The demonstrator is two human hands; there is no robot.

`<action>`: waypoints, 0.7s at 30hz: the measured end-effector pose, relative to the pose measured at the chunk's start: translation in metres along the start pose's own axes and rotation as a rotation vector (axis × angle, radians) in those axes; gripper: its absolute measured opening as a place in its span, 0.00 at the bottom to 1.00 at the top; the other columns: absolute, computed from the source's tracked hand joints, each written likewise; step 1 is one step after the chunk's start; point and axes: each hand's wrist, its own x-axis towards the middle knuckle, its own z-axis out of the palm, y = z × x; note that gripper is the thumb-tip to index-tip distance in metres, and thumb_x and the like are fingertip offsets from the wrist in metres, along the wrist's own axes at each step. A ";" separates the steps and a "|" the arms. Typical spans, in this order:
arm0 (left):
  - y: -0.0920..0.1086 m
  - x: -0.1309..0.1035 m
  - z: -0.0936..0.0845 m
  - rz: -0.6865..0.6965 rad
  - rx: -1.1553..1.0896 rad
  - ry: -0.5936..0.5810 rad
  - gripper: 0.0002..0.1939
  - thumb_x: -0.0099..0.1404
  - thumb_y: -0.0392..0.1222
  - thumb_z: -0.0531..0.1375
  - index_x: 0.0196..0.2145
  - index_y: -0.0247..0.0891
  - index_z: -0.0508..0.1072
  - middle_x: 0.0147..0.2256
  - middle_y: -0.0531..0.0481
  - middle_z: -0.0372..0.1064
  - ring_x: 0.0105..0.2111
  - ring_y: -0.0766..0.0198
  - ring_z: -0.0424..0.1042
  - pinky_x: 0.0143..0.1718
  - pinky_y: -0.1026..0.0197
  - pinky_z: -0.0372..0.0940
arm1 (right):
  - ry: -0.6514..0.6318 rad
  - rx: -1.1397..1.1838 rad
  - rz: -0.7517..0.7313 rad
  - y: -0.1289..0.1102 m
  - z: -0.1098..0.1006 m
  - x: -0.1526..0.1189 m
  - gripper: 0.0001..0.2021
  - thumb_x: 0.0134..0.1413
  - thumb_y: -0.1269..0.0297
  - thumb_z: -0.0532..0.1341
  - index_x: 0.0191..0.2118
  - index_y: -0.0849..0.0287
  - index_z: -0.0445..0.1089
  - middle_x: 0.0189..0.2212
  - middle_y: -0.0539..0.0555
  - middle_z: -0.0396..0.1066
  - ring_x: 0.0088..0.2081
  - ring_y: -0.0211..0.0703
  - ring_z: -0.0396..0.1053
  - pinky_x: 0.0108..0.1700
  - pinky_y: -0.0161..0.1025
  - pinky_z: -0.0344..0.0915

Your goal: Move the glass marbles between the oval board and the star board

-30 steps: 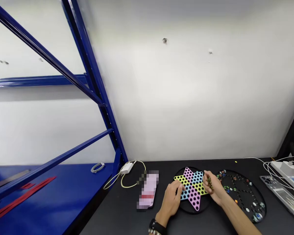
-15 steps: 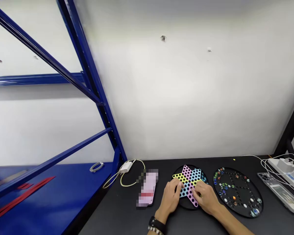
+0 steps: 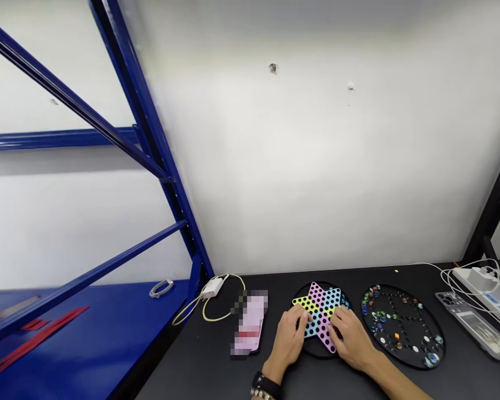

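Note:
A star-shaped game board (image 3: 316,311) in pink, yellow and blue, full of black holes, lies over a round black tray (image 3: 319,355). It looks like a Chinese checkers board. On its left side, my left hand (image 3: 290,335) has curled fingers on the yellow and blue points, with the thumb close by. Opposite it, my right hand (image 3: 350,336) has bent fingers at the yellow right point and the thumb near the pink lower point. Both hands grip the star board at its sides; the fingertips are partly hidden. Small blue pieces (image 3: 345,301) show at the tray's upper right.
Right of the hands sits a second round black board (image 3: 412,333) with marbles. A pink-screened phone (image 3: 252,316) and a white charger (image 3: 213,287) with cable lie to the left. A grey device (image 3: 475,328) and a power strip (image 3: 485,283) stand far right. Blue shelving (image 3: 150,111) rises left.
My right hand has shifted slightly, its fingers now flatter over the board's right side. My left hand stays in nearly the same place. The view has turned a little.

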 end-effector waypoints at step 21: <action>0.001 0.003 -0.001 -0.008 -0.007 -0.001 0.28 0.76 0.56 0.42 0.31 0.43 0.73 0.34 0.48 0.75 0.35 0.57 0.73 0.44 0.56 0.63 | -0.130 0.047 0.420 0.096 -0.079 -0.055 0.09 0.58 0.63 0.55 0.39 0.50 0.72 0.41 0.53 0.71 0.32 0.45 0.71 0.34 0.41 0.64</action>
